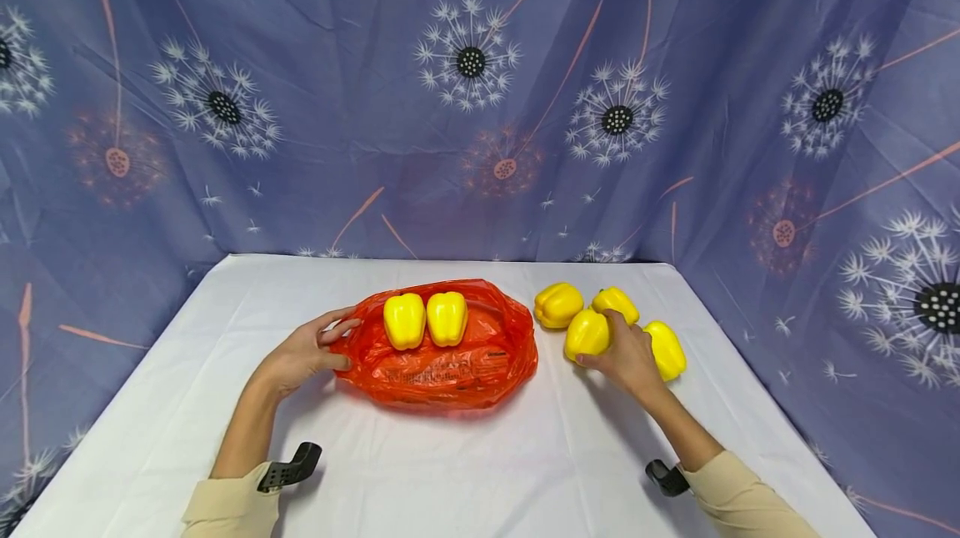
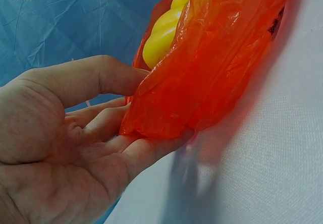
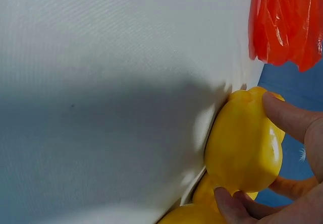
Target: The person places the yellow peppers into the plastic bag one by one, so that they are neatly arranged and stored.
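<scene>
A red plastic bag lies wide open on the table, with two yellow peppers inside, one beside the other. My left hand pinches the bag's left edge, thumb on one side and fingers beneath, as the left wrist view shows at the bag. My right hand grips a yellow pepper between thumb and fingers; in the right wrist view that pepper is held at both ends. Three more peppers are around it: one left, one behind, one right.
A white cloth covers the table. Behind and at both sides hangs a blue curtain with dandelion prints. A black strap piece sticks out at the left cuff, another at the right cuff.
</scene>
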The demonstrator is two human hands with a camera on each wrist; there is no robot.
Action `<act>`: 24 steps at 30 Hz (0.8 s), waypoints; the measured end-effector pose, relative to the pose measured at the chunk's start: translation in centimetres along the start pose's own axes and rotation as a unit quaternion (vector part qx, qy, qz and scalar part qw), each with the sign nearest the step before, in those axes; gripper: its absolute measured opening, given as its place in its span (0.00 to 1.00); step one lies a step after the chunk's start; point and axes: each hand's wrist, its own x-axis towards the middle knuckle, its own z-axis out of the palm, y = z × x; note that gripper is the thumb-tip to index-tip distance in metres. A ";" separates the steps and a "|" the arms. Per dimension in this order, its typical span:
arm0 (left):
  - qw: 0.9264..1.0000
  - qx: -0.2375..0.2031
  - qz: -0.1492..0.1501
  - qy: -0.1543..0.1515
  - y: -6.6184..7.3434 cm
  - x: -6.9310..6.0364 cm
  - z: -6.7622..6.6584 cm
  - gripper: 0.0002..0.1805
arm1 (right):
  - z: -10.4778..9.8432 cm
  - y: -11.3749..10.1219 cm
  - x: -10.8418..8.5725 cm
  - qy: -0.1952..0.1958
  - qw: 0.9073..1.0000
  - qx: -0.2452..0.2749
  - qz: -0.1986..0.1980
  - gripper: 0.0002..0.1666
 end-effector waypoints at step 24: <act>1.000 -0.003 -0.013 -0.003 0.1 -0.1 0.1 0.50 | -1.7 -0.8 -0.2 -0.012 0.999 -0.028 -0.016 0.55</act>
